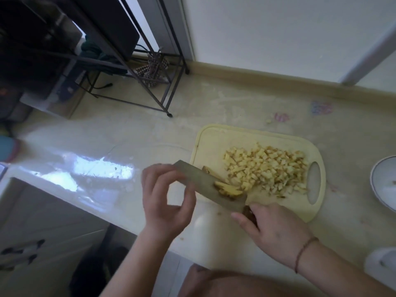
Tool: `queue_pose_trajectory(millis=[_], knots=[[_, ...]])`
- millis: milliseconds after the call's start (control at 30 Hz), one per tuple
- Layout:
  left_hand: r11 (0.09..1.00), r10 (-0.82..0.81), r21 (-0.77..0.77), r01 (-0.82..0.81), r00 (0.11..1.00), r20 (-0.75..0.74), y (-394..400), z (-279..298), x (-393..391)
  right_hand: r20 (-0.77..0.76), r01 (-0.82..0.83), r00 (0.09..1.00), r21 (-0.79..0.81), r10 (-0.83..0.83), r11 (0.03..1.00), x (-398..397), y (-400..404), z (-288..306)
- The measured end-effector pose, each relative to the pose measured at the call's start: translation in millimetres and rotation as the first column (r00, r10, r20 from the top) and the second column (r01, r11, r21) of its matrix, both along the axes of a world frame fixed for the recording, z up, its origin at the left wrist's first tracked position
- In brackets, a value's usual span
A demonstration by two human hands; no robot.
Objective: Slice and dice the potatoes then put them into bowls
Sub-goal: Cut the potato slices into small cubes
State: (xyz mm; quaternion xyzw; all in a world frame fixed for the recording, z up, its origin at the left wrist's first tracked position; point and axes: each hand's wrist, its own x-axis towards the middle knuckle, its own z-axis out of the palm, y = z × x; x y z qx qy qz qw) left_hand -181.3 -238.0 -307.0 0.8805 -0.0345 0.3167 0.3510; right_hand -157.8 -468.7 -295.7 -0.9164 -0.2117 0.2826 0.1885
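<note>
The right hand (276, 230) has its grip clamped on the dark handle of a broad grey steel cleaver (205, 185), whose blade runs up and leftward from that grip, a few pale potato slices (228, 188) lying on its flat. The left hand (167, 200) hovers at the blade's far end, fingers loosely curled, holding nothing. Beyond the right grip, a heap of diced potato (270, 168) sits on the cream plastic cutting board (216, 138), near its handle hole. A white bowl (383, 181) stands rightward on the glossy bench (96, 151), clear of the board's edge.
</note>
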Motion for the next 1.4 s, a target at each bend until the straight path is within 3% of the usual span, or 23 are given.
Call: queue_pose_trajectory(millis=[67,167,233,300,433,633,800,933,1033,1200,1400], knots=[[0.969,-0.221,0.050,0.241,0.941,-0.256,4.5,21.8,15.9,0.062,-0.089,0.994,-0.080,0.094,0.993,-1.7,0.1,0.4],[0.834,-0.319,0.139,0.534,0.672,-0.668,5.7,22.8,37.0,0.105,-0.213,0.968,-0.147,0.230,0.966,-3.1,0.0,2.4],[0.741,-0.289,0.165,0.651,0.531,-0.796,0.4,15.9,45.6,0.115,-0.268,0.951,-0.161,0.288,0.950,-4.1,-1.2,3.0],[0.716,-0.263,0.148,0.682,0.461,-0.847,-5.5,11.3,48.9,0.104,-0.289,0.946,-0.167,0.308,0.943,-5.7,-0.9,3.8],[0.707,-0.316,0.167,0.687,0.518,-0.795,-14.0,6.4,47.5,0.143,-0.259,0.949,-0.151,0.280,0.954,-10.5,-1.4,-1.3],[0.720,-0.259,0.150,0.678,0.462,-0.848,-28.9,3.9,50.0,0.310,-0.202,0.925,-0.082,0.218,0.976,-19.4,-5.6,-8.9],[0.720,-0.233,0.131,0.681,0.416,-0.879,-32.1,4.5,59.5,0.373,-0.154,0.906,-0.151,0.200,0.977,-21.1,-12.3,-20.0],[0.798,-0.183,0.104,0.593,0.403,-0.897,-22.9,10.8,82.8,0.381,-0.158,0.910,-0.048,0.165,0.986,-20.2,-20.0,-1.8],[0.866,-0.096,0.161,0.473,0.473,-0.876,-6.0,5.3,110.8,0.202,-0.157,0.962,-0.150,0.186,0.976,-23.0,-31.9,3.0],[0.910,-0.015,0.210,0.356,0.536,-0.844,7.5,-23.5,132.3,0.324,-0.014,0.943,-0.179,0.073,0.984,-37.6,-74.5,-25.1],[0.926,-0.106,0.130,0.354,0.576,-0.811,17.7,-43.7,117.0,0.454,0.084,0.890,-0.097,-0.031,0.992,-33.9,-123.0,-21.2]])
